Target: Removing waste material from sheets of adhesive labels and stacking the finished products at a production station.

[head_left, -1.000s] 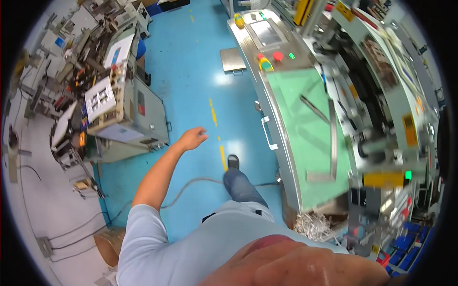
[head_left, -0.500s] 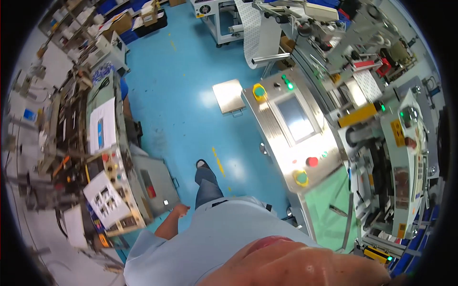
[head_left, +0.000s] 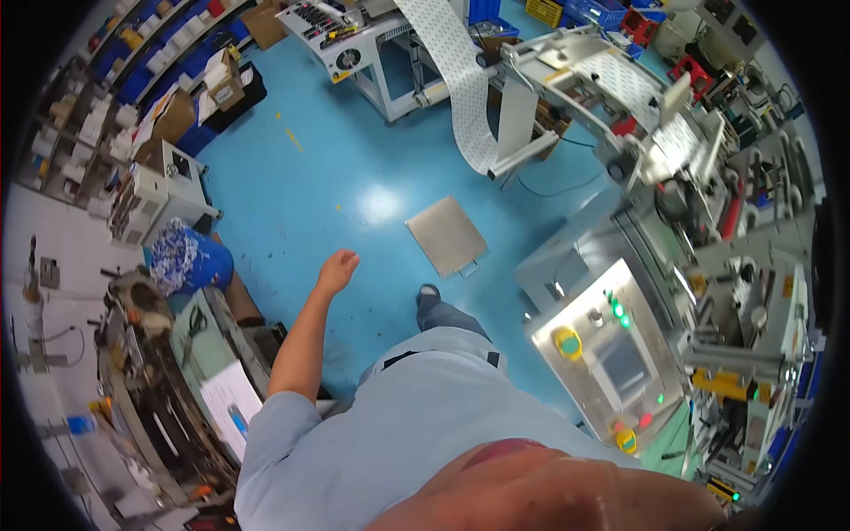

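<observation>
My left hand (head_left: 337,271) swings out in front of me over the blue floor, its fingers loosely curled in. Nothing shows in it, and it touches nothing. A flat square metal plate (head_left: 446,236) with a small handle lies on the floor to the right of this hand. On the left, a blue bin (head_left: 209,263) holds a heap of white and blue scraps. My right hand is out of view. At my right side stands a metal control panel (head_left: 580,376) with a small screen, green lights, and red and yellow buttons.
A workbench (head_left: 208,332) with paper sheets (head_left: 228,398) runs along my left. Ahead, a patterned white web (head_left: 460,97) hangs in a loop between a white machine frame (head_left: 381,66) and rollers. Shelves (head_left: 150,44) with boxes line the far left. A cable (head_left: 553,194) trails on the floor.
I have stepped forward and turned. My left hand has swung from beside my hip to well ahead. The control panel now lies nearer to my right side, and the plate is closer.
</observation>
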Tool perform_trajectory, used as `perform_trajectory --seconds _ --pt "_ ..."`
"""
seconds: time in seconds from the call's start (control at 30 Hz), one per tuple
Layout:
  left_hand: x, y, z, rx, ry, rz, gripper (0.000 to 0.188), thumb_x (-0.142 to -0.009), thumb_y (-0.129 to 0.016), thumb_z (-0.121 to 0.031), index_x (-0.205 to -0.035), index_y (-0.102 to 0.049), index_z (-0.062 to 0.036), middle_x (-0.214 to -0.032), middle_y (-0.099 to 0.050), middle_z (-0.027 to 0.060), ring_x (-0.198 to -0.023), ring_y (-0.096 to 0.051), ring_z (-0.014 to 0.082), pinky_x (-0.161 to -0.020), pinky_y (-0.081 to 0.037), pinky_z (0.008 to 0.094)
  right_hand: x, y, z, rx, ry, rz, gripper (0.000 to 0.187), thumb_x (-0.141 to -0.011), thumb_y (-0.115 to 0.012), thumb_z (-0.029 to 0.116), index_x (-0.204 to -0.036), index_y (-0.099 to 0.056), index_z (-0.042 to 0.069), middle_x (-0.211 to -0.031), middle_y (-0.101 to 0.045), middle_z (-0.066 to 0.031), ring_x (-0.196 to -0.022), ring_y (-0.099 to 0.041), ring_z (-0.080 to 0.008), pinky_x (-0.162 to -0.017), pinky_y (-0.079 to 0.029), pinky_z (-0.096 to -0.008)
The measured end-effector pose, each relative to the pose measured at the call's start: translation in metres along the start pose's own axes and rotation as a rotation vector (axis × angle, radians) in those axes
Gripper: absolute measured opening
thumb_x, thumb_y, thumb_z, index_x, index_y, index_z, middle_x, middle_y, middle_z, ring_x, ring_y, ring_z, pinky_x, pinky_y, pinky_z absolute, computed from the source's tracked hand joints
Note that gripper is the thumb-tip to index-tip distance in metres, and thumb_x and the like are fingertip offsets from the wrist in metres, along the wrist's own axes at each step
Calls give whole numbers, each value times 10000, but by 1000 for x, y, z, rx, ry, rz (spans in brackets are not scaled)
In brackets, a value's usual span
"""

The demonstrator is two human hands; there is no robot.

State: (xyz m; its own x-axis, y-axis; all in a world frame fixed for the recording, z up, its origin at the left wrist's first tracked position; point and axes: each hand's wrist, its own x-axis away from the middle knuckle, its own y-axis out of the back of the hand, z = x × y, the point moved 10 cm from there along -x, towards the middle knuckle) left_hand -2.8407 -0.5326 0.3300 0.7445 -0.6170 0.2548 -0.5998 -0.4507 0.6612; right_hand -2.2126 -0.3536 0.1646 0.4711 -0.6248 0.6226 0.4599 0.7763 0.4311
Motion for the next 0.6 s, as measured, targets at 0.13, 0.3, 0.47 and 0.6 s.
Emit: perform_trajectory --seconds 0.13,0.3,0.47,0.6 --pt "-115 47 90 -93 176 169 400 -826 -605 -327 -1040 -592 11 -892 -648 137 -802 -617 210 -713 -489 325 -121 -46 137 -96 -50 27 197 -709 -495 48 -850 -629 18 -730 -603 -131 -647 -547 -228 -615 -440 -361" --pt "-271 139 114 197 554 211 355 -827 -601 -313 -1034 -610 -24 -851 -631 61 -683 -581 134 -548 -454 269 -254 -101 277 -251 -163 -18 203 -704 -491 44 -852 -628 17 -725 -599 -132 -641 -541 -230 -615 -437 -363" --pt "-486 215 116 236 576 221 317 -852 -576 -299 -1047 -589 -50 -915 -616 48 -744 -579 138 -616 -449 271 -375 -129 454 -202 -271 -119 216 -805 -532 137 -959 -636 27 -792 -637 -112 -678 -581 -172 -602 -469 -309" --pt "-695 266 56 125 344 260 300 -868 -553 -285 -1002 -608 -22 -845 -623 43 -730 -583 118 -610 -453 253 -477 -194 528 -207 -210 -107 259 -808 -543 162 -1003 -618 8 -886 -648 -161 -792 -618 -256 -702 -482 -337"
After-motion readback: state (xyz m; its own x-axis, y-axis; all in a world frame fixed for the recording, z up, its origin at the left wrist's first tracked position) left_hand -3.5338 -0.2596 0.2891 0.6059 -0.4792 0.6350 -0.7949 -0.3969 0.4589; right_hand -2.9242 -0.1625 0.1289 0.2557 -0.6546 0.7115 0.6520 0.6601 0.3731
